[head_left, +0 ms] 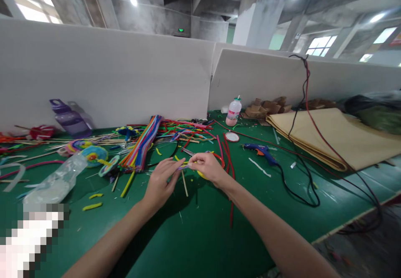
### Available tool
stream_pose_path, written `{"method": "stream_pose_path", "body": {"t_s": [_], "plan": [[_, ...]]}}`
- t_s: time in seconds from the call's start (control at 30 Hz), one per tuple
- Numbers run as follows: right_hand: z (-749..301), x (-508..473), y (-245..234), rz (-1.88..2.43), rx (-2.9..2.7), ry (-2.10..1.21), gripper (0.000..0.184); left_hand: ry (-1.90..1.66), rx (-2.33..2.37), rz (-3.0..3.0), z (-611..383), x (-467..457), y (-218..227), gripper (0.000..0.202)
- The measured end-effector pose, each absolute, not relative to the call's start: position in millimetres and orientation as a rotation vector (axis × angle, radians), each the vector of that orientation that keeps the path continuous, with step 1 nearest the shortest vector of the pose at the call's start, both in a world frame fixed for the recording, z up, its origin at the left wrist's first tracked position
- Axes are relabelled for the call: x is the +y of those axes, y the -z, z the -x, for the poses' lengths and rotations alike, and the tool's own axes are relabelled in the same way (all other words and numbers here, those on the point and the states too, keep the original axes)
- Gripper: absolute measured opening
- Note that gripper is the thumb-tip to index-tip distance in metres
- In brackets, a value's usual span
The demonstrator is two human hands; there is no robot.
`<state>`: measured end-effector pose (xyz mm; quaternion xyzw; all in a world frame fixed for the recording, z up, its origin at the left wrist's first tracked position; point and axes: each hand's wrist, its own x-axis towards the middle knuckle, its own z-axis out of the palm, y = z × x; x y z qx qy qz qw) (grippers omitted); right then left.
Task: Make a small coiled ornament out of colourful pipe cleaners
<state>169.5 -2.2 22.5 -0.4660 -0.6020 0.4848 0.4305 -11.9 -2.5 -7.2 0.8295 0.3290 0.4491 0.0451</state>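
Bare forearms [123,228] are being held out from the bottom edge of the head view, over the green table [200,244]. At the centre of the frame, thin yellow and purple strips [184,166] are being held between the two hands. One end is being pinched by the right hand [206,167], its thumb and fingertips drawn together. At the other end, straight fingers are being kept side by side by the left hand [161,179]; whether its thumb is being pressed against the strips cannot be told.

Work on the held strips seems to be under way but unfinished, as no closed form is being shown between the fingers. Left of centre, a blue coiled disc [95,156] is lying, apparently already made up; whether more is being left to add to it cannot be judged. Plenty of material seems to be remaining unused: a striped bundle [142,144] is lying just left of the hands. Short yellow pieces [92,207] are lying at lower left, seemingly already cut. Scissors [188,151] are being partly hidden behind the right hand. Right of centre, a blue glue gun [261,150] is being touched by neither hand.
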Motion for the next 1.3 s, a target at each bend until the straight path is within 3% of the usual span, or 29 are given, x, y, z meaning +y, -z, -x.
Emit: {"method": "stream_pose_path", "body": {"t_s": [0.17,0.4,0.5,0.67,0.77,0.9,1.03,1.3], "plan": [[-170,-1,-18,1.177,-1.649,-1.049,0.012,-1.156,1.108,-1.933,7,-6,2,0.027],[-165,-8,-16,1.211,-1.804,-0.498,0.011,-1.014,0.986,-1.467,-1,-1,1,0.032],[-167,-3,-12,1.309,-1.637,-0.739,0.01,-1.062,1.065,-1.607,2,-3,1,0.039],[-177,12,-5,1.219,-1.18,-1.374,0.011,-1.23,1.035,-2.443,12,-6,-1,0.071],[-179,14,-3,1.115,-1.078,-1.621,0.016,-1.258,0.942,-2.775,14,-5,-1,0.052],[-178,11,-4,1.169,-1.177,-1.633,0.013,-1.227,0.931,-2.856,15,0,1,0.024],[-181,9,-7,1.124,-1.235,-1.632,0.011,-1.228,0.909,-2.755,15,2,0,0.018],[-189,11,-15,0.966,-1.074,-1.988,0.016,-1.261,0.829,-2.488,12,3,-6,0.012]]}}
